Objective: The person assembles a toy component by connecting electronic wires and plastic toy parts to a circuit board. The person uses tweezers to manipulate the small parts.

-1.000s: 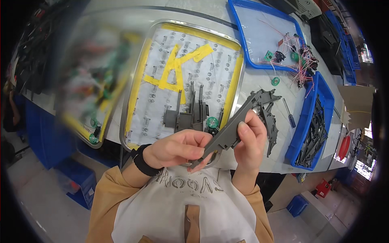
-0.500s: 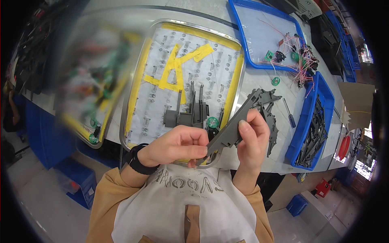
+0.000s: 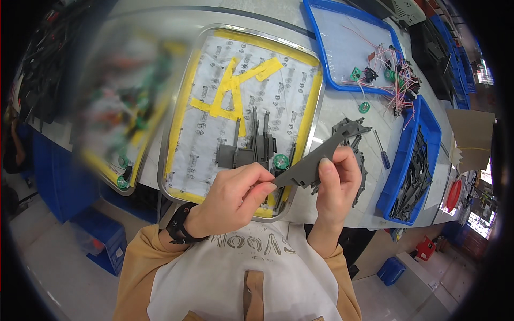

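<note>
A long, flat dark-grey plastic bracket with a notched, stepped outline (image 3: pixel 316 160) is held up above the near edge of the bench (image 3: pixel 342 107), slanting from low left to high right, between both hands. The step in hand looks like fitting or checking something at the bracket's lower end; the next move would call for steady pinch pressure there while the other hand keeps the piece from twisting. The left hand (image 3: pixel 233 198) has its grip closed, thumb and forefinger pinched on the bracket's lower tip. The right hand (image 3: pixel 334 184) is wrapped shut around the middle, thumb on the front face. Just behind lie more grey parts and a small green round piece (image 3: pixel 280 160) on a metal-rimmed tray with yellow tape (image 3: pixel 184 96); blue plastic trays (image 3: pixel 399 171) stand to the right, a screwdriver (image 3: pixel 381 150) between.
</note>
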Demonstrator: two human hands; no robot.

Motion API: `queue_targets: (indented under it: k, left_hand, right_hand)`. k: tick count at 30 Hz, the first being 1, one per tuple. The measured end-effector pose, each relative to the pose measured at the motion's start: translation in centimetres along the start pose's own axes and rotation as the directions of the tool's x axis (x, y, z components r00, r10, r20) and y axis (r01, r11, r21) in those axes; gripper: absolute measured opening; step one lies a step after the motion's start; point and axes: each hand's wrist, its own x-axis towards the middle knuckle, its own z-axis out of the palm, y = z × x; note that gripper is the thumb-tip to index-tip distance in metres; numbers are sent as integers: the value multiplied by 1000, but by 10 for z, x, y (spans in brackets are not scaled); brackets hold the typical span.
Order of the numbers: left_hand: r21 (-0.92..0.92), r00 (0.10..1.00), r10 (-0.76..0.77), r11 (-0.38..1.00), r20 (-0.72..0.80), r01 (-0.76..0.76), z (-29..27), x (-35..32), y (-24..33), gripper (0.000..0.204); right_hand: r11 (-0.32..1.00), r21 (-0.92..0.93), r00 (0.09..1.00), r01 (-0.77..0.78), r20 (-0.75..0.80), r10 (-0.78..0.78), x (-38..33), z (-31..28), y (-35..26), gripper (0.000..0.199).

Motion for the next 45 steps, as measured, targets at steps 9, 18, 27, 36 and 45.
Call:
queue_targets:
  k: [9, 18, 27, 36, 45]
  left_hand:
    - [202, 941, 334, 919, 53, -337, -7, 5, -6, 11]
    - [242, 947, 313, 916, 65, -319, -4, 5, -5, 16]
    - [377, 906, 419, 833, 51, -406, 2, 7, -7, 22]
    - [309, 904, 428, 861, -15, -403, 6, 4, -12, 23]
    - [255, 905, 425, 876, -10, -408, 15, 2, -16, 21]
  right_hand:
    - [996, 62, 987, 64, 140, -73, 4, -7, 2, 29]
    - [983, 168, 996, 70, 40, -78, 2, -2, -7, 31]
    - [957, 54, 957, 285, -78, -280, 4, 8, -2, 40]
    - [932, 284, 974, 227, -90, -209, 6, 10, -1, 35]
    - [918, 224, 945, 326, -96, -312, 3, 12, -3, 27]
